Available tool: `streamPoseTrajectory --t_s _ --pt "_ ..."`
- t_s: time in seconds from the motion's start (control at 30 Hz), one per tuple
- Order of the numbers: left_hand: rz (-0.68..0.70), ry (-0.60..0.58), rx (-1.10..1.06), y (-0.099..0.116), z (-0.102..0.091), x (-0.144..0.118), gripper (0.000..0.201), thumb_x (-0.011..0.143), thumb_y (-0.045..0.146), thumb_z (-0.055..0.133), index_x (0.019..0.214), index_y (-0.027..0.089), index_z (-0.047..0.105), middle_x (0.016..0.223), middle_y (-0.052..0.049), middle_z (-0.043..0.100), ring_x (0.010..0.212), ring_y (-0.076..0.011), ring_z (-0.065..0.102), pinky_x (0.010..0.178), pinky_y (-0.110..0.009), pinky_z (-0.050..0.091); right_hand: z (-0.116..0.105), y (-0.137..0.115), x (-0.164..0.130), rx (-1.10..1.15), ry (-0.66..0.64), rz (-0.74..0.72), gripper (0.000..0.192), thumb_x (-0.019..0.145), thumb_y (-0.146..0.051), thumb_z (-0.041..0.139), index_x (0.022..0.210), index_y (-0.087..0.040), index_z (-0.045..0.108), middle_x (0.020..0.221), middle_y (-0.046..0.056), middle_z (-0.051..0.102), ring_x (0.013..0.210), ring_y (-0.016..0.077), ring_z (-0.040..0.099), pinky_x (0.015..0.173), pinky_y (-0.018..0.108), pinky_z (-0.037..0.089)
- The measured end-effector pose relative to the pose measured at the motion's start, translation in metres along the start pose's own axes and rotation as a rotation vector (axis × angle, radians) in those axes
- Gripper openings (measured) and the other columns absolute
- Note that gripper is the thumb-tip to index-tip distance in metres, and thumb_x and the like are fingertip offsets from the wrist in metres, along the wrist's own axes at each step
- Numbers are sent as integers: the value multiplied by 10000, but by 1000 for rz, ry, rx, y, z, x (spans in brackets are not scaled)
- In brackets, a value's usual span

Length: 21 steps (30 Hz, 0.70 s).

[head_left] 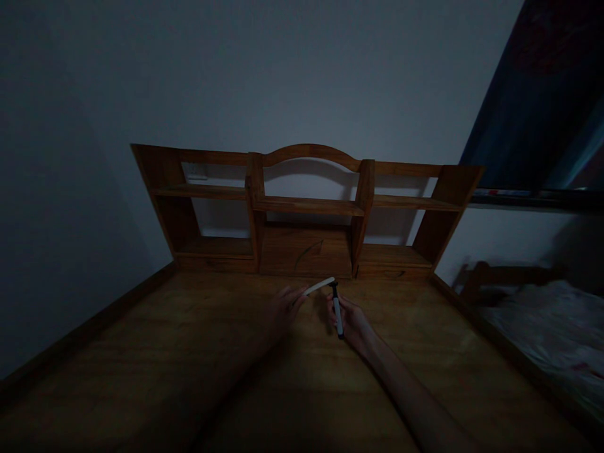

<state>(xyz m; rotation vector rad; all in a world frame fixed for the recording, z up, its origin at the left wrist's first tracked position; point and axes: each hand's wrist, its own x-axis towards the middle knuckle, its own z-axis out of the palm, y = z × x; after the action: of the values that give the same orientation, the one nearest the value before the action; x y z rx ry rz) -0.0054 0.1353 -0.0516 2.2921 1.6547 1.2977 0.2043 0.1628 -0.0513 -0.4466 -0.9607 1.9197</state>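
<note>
Above the wooden desk [141,352], left hand [282,308] pinching white cap [319,286], right hand [353,324] gripping marker [337,314], no legible writing.

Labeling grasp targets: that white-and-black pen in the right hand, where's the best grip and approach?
Grip the pen on its white barrel, mid-length, coming from the right side as the right hand does now. It stands roughly upright with the black tip up, touching the white strip held by the left hand, so the top is crowded.

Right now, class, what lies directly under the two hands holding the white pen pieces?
Bare wooden desk top lies under the left hand and right hand, which hold a white cap and pen. Shadow hides anything beneath the palms.
</note>
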Motion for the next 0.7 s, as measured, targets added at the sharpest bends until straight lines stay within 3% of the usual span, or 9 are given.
streamPoseTrajectory --t_s 0.3,0.57,0.7 --pt "-19 35 6 0 -1 0 325 926 398 432 1175 289 609 1072 -37 663 926 -186 632 821 -337 530 2 -1 -1 -1 -5 7 133 830 -277 556 874 -171 625 681 11 579 480 115 458 435 234 355" --pt "10 10 20 -4 4 -2 326 937 393 407 1185 300 598 1130 -3 651 1054 -197 593 924 -382 490 -1 0 2 20 -14 0 174 865 -292 524 883 -157 632 690 15 585 485 108 461 445 234 368" --pt "-33 13 8 -4 0 -1 337 931 408 416 1193 297 595 1093 -19 654 965 -185 620 865 -349 514 -3 1 2 34 -13 1 181 865 -288 526 896 -147 635 701 15 588 479 101 462 433 226 368"
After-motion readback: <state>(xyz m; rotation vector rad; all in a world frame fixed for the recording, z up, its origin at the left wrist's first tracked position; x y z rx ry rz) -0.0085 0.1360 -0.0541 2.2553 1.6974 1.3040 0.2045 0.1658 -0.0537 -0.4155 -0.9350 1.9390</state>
